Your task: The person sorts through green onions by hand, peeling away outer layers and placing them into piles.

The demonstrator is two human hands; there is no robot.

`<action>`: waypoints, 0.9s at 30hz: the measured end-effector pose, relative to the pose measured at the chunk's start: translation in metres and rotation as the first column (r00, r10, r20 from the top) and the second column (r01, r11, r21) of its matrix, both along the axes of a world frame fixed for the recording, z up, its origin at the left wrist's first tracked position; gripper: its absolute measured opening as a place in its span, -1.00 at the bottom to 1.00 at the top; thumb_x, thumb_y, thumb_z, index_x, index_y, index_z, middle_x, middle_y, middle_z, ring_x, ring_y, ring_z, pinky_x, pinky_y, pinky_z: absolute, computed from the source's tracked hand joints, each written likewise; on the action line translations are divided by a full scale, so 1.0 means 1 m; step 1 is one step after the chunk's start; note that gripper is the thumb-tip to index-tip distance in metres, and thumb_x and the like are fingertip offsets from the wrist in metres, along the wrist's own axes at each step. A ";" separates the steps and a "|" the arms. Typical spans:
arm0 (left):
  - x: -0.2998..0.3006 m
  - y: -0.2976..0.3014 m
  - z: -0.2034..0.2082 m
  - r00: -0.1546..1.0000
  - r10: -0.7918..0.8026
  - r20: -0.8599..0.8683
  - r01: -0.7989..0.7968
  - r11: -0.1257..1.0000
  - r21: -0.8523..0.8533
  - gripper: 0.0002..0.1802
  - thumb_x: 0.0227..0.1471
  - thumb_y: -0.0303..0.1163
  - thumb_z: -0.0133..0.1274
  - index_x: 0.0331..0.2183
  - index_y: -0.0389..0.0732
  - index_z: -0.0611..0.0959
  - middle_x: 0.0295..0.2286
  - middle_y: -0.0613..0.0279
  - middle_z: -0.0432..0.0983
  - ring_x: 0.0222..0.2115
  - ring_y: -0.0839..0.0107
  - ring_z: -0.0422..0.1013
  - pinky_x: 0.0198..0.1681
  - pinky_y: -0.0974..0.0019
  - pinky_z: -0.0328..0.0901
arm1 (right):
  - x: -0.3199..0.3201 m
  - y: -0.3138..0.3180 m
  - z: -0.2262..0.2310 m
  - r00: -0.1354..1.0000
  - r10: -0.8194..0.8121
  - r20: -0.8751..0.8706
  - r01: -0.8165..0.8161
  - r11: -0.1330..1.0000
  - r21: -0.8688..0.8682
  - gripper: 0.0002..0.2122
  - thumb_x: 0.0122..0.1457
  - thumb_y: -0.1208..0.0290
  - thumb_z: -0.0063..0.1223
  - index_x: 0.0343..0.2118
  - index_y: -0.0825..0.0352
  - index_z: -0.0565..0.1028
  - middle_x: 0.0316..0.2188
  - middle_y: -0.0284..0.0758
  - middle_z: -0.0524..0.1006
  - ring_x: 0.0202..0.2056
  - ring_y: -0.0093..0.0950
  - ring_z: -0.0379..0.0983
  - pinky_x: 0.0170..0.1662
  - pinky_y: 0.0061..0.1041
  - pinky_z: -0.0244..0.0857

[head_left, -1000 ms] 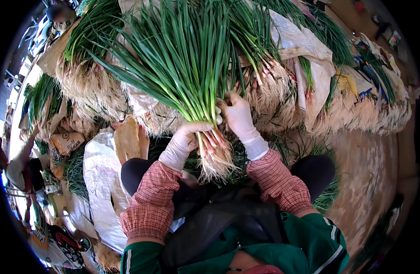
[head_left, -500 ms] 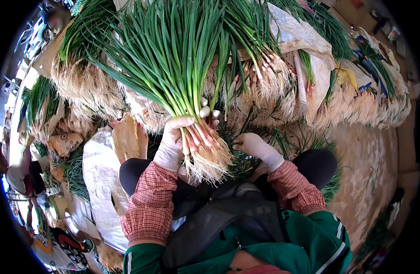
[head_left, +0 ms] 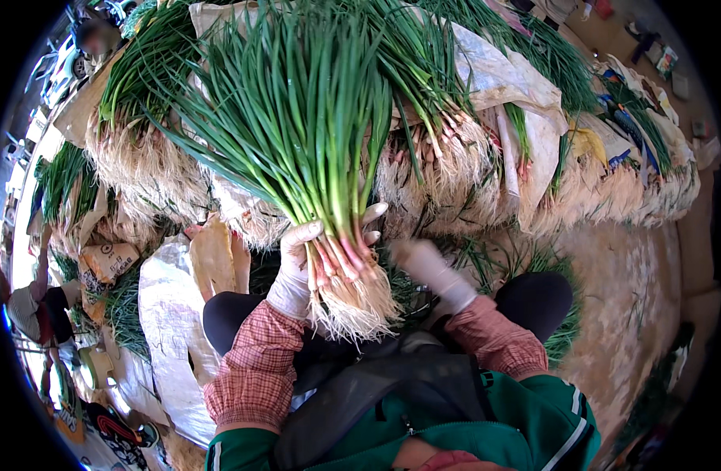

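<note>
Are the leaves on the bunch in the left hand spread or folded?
Spread: the green leaves fan widely beyond the left hand, which grips the bunch near its roots.

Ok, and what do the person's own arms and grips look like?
The left grip and right grip wear thin whitish gloves reaching past the wrists; the right is blurred. Red-and-white checked sleeve covers, gathered at the ends, come next, then green jacket sleeves with white stripes.
</note>
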State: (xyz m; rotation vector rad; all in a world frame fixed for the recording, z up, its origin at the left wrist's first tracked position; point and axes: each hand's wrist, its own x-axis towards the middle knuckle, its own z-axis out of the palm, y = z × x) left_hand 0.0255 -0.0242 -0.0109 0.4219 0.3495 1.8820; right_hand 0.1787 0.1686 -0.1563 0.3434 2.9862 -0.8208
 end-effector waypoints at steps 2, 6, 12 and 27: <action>0.007 0.012 0.002 0.998 0.035 0.061 -0.038 0.998 0.052 -0.08 -0.13 -0.30 0.08 0.21 -0.35 0.05 0.15 -0.28 0.06 0.02 -0.05 0.31 -0.01 0.07 0.37 | -0.022 0.048 0.078 0.885 -0.307 -0.350 0.361 0.927 0.098 -0.79 0.18 0.32 -0.06 -0.20 0.27 0.52 -0.37 -0.20 0.58 -0.39 -0.26 0.53 -0.29 -0.30 0.41; -0.002 0.013 -0.014 0.998 -0.008 0.057 0.006 0.999 0.031 -0.19 -0.16 -0.40 0.09 0.13 -0.45 0.19 0.00 -0.20 0.32 0.03 0.01 0.31 0.02 0.11 0.35 | -0.065 0.070 0.148 0.829 -0.512 -0.226 0.539 0.839 0.076 -0.80 0.19 0.28 -0.02 -0.31 0.29 0.53 -0.42 -0.24 0.59 -0.47 -0.34 0.51 -0.42 -0.36 0.38; 0.003 0.018 0.004 0.999 0.012 0.031 -0.006 0.986 -0.169 -0.25 -0.21 -0.35 0.10 0.04 -0.48 0.30 -0.15 -0.19 0.46 0.06 -0.10 0.26 0.05 -0.05 0.29 | -0.012 -0.009 0.145 0.996 -0.071 -0.045 0.024 0.752 -0.659 -0.76 0.20 0.33 -0.01 -0.17 0.36 0.52 -0.45 -0.33 0.55 -0.40 -0.60 0.47 -0.34 -0.57 0.36; 0.003 0.015 -0.012 1.000 0.003 0.007 -0.001 0.976 -0.216 -0.35 -0.22 -0.41 0.14 -0.03 -0.45 0.39 -0.28 -0.20 0.50 -0.25 -0.04 0.48 -0.17 -0.01 0.45 | -0.065 -0.032 0.125 0.875 -0.444 0.190 -0.136 -0.604 -0.785 -0.79 0.30 0.44 -0.46 -0.26 0.33 0.33 -0.63 -0.51 0.27 -0.69 -0.68 0.15 -0.67 -0.71 0.10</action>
